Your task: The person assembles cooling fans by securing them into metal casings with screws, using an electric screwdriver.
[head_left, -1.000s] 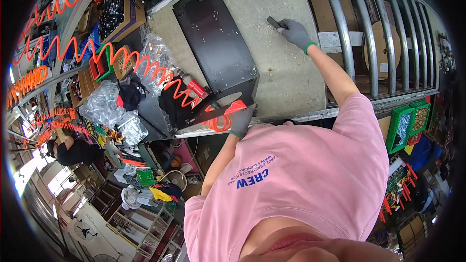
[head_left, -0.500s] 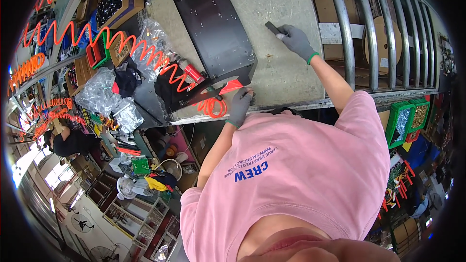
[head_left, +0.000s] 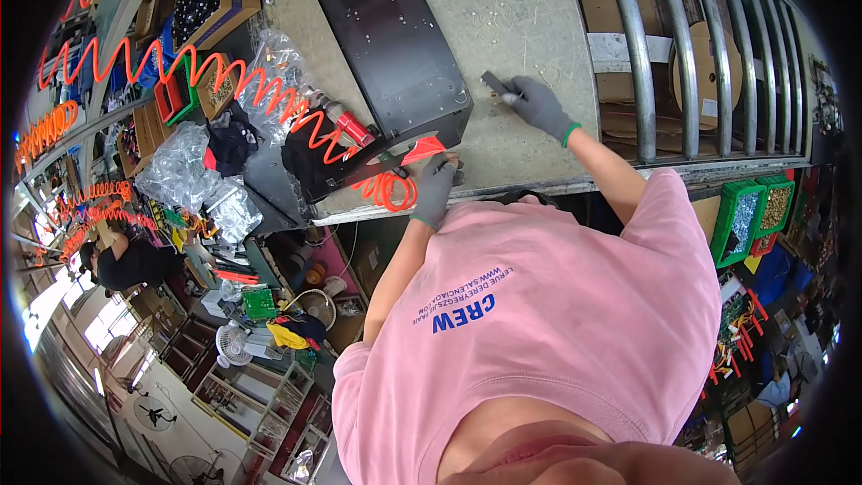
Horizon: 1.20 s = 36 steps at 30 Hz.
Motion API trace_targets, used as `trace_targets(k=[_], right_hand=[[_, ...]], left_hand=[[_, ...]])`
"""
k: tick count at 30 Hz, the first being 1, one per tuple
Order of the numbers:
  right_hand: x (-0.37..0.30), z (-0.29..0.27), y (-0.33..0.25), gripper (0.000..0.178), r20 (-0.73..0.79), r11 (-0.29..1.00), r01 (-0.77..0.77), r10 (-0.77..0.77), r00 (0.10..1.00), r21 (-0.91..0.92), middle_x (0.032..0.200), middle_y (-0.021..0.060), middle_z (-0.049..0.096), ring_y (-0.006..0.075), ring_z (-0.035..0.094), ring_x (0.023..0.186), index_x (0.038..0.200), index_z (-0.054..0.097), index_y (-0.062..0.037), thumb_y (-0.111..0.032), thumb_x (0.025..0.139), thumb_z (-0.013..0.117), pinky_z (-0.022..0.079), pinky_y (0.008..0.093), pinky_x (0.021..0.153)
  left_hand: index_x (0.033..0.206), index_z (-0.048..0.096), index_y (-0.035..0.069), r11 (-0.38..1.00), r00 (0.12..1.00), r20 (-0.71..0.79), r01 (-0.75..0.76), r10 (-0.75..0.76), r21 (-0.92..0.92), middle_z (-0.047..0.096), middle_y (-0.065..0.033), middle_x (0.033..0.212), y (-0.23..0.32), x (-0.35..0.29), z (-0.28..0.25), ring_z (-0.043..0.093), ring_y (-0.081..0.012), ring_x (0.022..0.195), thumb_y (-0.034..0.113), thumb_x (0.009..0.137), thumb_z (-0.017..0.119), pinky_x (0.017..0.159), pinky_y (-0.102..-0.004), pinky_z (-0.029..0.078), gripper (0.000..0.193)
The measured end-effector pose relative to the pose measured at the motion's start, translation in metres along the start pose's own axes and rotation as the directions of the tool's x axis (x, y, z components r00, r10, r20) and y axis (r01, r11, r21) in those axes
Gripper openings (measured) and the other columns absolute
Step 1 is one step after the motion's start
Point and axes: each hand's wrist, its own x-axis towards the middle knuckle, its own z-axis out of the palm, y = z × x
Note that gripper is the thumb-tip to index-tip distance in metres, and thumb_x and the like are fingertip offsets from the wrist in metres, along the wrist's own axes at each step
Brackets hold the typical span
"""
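A wide black sheet-metal panel (head_left: 391, 45) with small holes lies on the worktop, its bent end toward me. My right hand (head_left: 540, 106), in a grey glove with a green cuff, is closed on a short black bar (head_left: 494, 83) to the right of the panel, just above the worktop. My left hand (head_left: 435, 190), gloved alike, is at the panel's near end beside a red flat piece (head_left: 424, 149). Its fingers are curled, and what they grip is hidden. A red air screwdriver (head_left: 350, 126) lies just left of the panel, on a coiled orange hose (head_left: 260, 85).
The grey worktop (head_left: 512, 0) ends at a metal-barred rack (head_left: 637, 54) on the right. Clear plastic bags (head_left: 184, 171) and a cardboard box of small parts (head_left: 224, 4) are to the left. Green bins (head_left: 741, 220) hold small hardware at right. A person (head_left: 130, 260) in black is far left.
My right hand has brought the black bar nearer to me and slightly left, closer to the panel. My left hand has shifted a little to the left at the near end.
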Motion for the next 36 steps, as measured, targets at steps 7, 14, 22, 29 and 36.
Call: trace_targets(k=[7,14,22,29,36], right_hand=[[-0.041,0.001,0.011,0.028,-0.047,0.938,-0.173,0.196,0.980,0.300,0.090,0.0168,0.062,0.0341,0.060,0.082,0.099,0.060,-0.0047,-0.029,0.084,0.059,0.046,0.0396,0.070],[-0.065,-0.020,0.058,0.029,-0.200,0.947,-0.274,0.305,0.931,0.167,0.086,0.0171,0.062,0.0283,0.061,0.077,0.098,0.059,-0.0021,-0.029,0.087,0.056,0.046,0.0371,0.068],[-0.085,-0.028,0.025,0.029,0.139,0.921,-0.223,0.187,0.972,0.319,0.077,0.0110,0.059,0.0173,0.056,0.069,0.101,0.059,-0.0018,-0.027,0.088,0.053,0.045,0.0324,0.064],[-0.080,-0.004,-0.069,0.032,0.358,0.991,-0.021,-0.029,0.933,0.133,0.067,0.0110,0.058,0.0228,0.058,0.061,0.105,0.055,-0.0035,-0.030,0.089,0.050,0.044,0.0358,0.059],[-0.066,0.067,-0.172,0.034,0.449,0.960,0.263,-0.277,0.849,0.095,0.083,0.0218,0.062,0.0402,0.060,0.079,0.111,0.050,-0.0058,-0.033,0.090,0.049,0.046,0.0466,0.066]], left_hand=[[0.107,0.058,0.002,1.000,1.000,0.010,0.000,0.001,-0.018,0.059,-0.0051,0.092,-0.001,0.004,0.000,0.057,-0.0132,0.078,0.021,0.092,0.053,0.070,-0.0265,0.049,0.025],[0.108,0.057,0.002,0.999,0.999,0.045,-0.013,0.011,0.044,0.060,-0.0059,0.092,-0.011,0.015,-0.006,0.057,-0.0139,0.080,0.020,0.092,0.052,0.072,-0.0273,0.049,0.025],[0.105,0.059,0.002,0.995,0.996,-0.031,-0.087,0.086,-0.040,0.060,-0.0041,0.090,-0.013,0.008,-0.034,0.057,-0.0123,0.078,0.021,0.090,0.054,0.070,-0.0257,0.048,0.025],[0.105,0.059,0.002,0.982,0.982,-0.163,-0.123,0.099,-0.140,0.059,-0.0028,0.089,-0.012,-0.037,-0.089,0.056,-0.0120,0.077,0.019,0.089,0.053,0.071,-0.0256,0.046,0.024],[0.097,0.058,0.003,0.927,0.974,-0.137,-0.215,0.181,-0.307,0.059,-0.0040,0.084,0.005,-0.059,-0.154,0.058,-0.0124,0.072,0.017,0.091,0.050,0.067,-0.0263,0.049,0.017]])
